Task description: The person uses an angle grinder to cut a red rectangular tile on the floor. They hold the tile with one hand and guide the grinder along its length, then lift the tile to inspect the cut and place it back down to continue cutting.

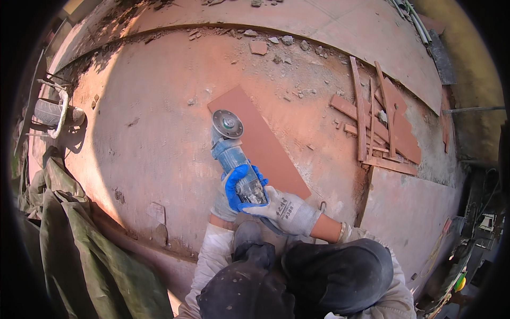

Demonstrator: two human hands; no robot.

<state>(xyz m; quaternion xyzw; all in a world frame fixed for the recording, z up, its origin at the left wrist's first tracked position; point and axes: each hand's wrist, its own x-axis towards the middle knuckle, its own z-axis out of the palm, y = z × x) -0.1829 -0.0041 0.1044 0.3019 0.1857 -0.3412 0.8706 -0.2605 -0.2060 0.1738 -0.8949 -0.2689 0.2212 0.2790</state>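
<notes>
An angle grinder [234, 157], blue and dusty with a round cutting disc [227, 124] at its far end, is held between my two gloved hands. My left hand [232, 192], in a white glove with blue coated fingers, wraps round the grinder's body from the left. From the right, my right hand [287, 209] grips its rear end, the blue fingertips curling round it. Beneath and to the right of the tool lies a long reddish-brown tile [265, 143], flat on the dusty floor. The disc hangs over the tile's left side; whether it touches cannot be told.
Broken tile strips [372, 125] are piled at the right. Stone rubble [287, 40] lines a raised floor edge at the back. A green tarp [90, 239] hangs at the lower left, below a wheel [50, 112]. Pipes [417, 21] lie far right.
</notes>
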